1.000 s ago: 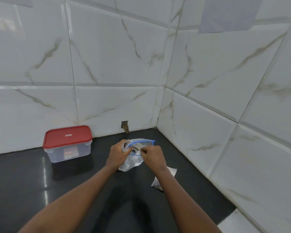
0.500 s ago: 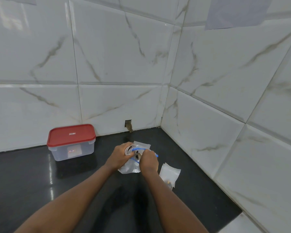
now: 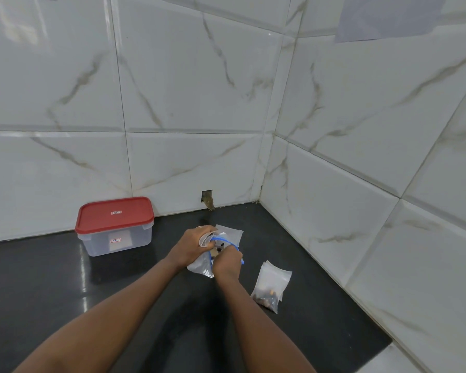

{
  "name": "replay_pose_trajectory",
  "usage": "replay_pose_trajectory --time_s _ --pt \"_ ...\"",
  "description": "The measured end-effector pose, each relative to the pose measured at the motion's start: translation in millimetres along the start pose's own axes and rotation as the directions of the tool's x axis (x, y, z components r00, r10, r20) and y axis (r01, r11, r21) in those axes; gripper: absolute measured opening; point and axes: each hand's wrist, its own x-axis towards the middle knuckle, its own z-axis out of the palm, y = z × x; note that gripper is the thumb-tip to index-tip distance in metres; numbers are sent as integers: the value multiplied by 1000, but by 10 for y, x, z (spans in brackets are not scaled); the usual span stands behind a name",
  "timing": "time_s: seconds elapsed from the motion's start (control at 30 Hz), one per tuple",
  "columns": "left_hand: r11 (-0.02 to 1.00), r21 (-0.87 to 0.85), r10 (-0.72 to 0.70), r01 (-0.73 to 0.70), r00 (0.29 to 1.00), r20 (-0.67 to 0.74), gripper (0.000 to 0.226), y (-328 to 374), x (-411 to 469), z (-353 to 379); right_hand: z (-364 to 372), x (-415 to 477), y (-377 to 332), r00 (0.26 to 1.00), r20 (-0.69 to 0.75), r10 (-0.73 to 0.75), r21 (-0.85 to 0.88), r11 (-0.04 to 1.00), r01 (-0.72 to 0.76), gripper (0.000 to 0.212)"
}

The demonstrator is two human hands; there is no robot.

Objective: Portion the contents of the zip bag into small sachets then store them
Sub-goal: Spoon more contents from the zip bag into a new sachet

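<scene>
The bag (image 3: 198, 266) stands on the counter (image 3: 145, 305) directly between your hands, its blue-edged mouth open upward; your left hand (image 3: 190, 247) has its fingers curled round the mouth's left rim, with a pale fold of plastic bunched under them. Your right hand (image 3: 226, 261) is bent over the mouth with its fingertips down inside, and whether they pinch anything cannot be told. A filled sachet (image 3: 271, 285) lies near your right wrist, flat sachets (image 3: 232, 234) lie just behind the bag, and the red-lidded box (image 3: 116, 238) sits well apart to the left, against the wall.
</scene>
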Motion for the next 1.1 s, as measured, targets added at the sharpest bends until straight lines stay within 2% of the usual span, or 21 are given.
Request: replay_pose_trajectory --time_s 0.2,0.3,0.4,0.47,0.57,0.6,0.67,0.7,0.73,0.8,0.87,0.93,1.0,1.1 --pt "998 6 56 -56 996 68 38 66 -22 11 -19 -56 -64 988 70 138 139 979 -146 30" --pt "995 -24 102 -100 987 125 64 113 -33 22 14 -41 -53 984 119 135 151 977 -152 31" --pt "995 -26 98 -95 983 154 74 145 -44 27 63 -39 -66 961 204 185 261 936 -235 33" --pt "997 -26 80 -77 984 159 72 138 -51 33 46 -18 -73 950 228 215 370 883 -289 35" --pt "999 -5 42 -42 987 152 47 111 -70 71 57 49 -35 941 216 260 508 793 -335 37" --pt "999 -5 36 -36 988 148 45 107 -88 80 92 61 -23 931 237 277 586 724 -364 37" --pt "1000 -4 21 -21 990 136 47 76 -119 103 89 -13 -43 934 274 230 581 734 -351 32" --pt "1000 2 22 -23 992 128 47 47 -130 121 100 -8 -20 947 236 220 526 790 -315 25" --pt "1000 16 20 -22 992 124 46 17 -147 136 111 -3 4 951 217 219 519 800 -303 20" --pt "998 49 31 -36 995 98 45 -22 -174 148 70 17 21 944 221 246 521 788 -328 21" --pt "996 70 50 -53 998 47 41 -48 -171 133 29 24 -19 937 194 291 528 774 -350 12" --pt "996 68 55 -55 998 -5 44 -61 -141 90 14 44 -56 934 165 316 590 727 -350 15" --pt "997 42 58 -57 998 -23 54 -52 -96 20 16 68 -66 941 114 319 612 723 -320 20" --pt "998 64 16 -20 998 60 51 -10 -30 -106 -29 31 -105 959 67 274 533 803 -267 27"
